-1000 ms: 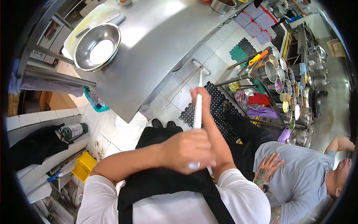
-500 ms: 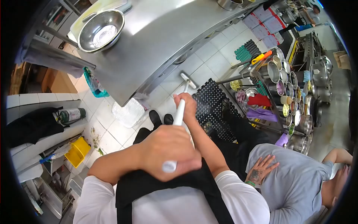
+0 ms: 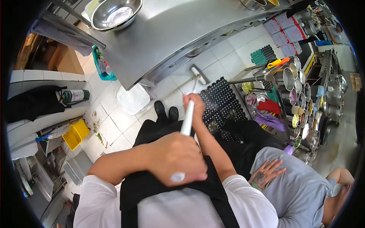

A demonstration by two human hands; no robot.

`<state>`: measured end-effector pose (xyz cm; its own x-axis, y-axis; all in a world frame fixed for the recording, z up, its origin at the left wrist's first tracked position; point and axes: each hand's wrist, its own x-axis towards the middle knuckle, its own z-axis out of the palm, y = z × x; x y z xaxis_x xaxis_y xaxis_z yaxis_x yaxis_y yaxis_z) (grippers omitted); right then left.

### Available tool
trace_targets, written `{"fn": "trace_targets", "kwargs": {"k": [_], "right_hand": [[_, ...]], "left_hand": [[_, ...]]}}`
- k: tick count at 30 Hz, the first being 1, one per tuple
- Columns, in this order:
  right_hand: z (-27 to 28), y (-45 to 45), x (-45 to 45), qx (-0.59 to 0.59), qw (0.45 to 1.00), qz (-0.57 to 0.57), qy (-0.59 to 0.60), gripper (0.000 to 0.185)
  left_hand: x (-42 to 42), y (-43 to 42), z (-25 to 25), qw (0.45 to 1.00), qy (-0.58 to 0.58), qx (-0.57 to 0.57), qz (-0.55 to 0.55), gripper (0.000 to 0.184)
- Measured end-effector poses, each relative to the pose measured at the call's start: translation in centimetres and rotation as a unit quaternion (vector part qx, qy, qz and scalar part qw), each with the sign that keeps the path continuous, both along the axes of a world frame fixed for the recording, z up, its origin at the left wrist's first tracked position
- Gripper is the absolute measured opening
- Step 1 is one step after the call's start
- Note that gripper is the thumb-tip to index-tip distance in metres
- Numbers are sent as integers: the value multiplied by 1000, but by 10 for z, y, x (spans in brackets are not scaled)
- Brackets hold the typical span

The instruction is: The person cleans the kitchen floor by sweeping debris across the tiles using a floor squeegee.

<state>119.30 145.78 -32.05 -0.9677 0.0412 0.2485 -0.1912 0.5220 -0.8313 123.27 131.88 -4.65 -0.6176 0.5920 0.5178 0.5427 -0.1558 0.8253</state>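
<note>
A long white handle (image 3: 188, 119) runs down to a grey-and-white floor tool head (image 3: 200, 74) on the white tiles, close to the black mat's corner. My left hand (image 3: 176, 157) is wrapped round the top end of the handle, near my chest; the handle's tip pokes out of the fist. Lower down the handle my right hand (image 3: 194, 108) is closed round it. The tool head lies beside the base of the steel counter (image 3: 167, 30). Which kind of tool it is, I cannot tell for certain.
Black perforated mats (image 3: 218, 98) lie in front of my shoes (image 3: 166, 111). A co-worker in a grey shirt (image 3: 292, 186) stands at the right, beside a rack of pots (image 3: 289, 79). A white lidded container (image 3: 133, 99) and green scraps (image 3: 99, 137) are on the floor.
The tool head has come back from farther out along the counter to beside the mat. My view has shifted, so the counter and metal bowl sit higher in the frame. Both hands keep their hold.
</note>
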Motion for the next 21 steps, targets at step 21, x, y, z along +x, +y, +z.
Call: {"fn": "trace_targets", "kwargs": {"k": [21], "right_hand": [[10, -39, 25, 2, 981, 191, -35, 20]], "left_hand": [[72, -41, 6, 992, -46, -45, 108, 11]]}}
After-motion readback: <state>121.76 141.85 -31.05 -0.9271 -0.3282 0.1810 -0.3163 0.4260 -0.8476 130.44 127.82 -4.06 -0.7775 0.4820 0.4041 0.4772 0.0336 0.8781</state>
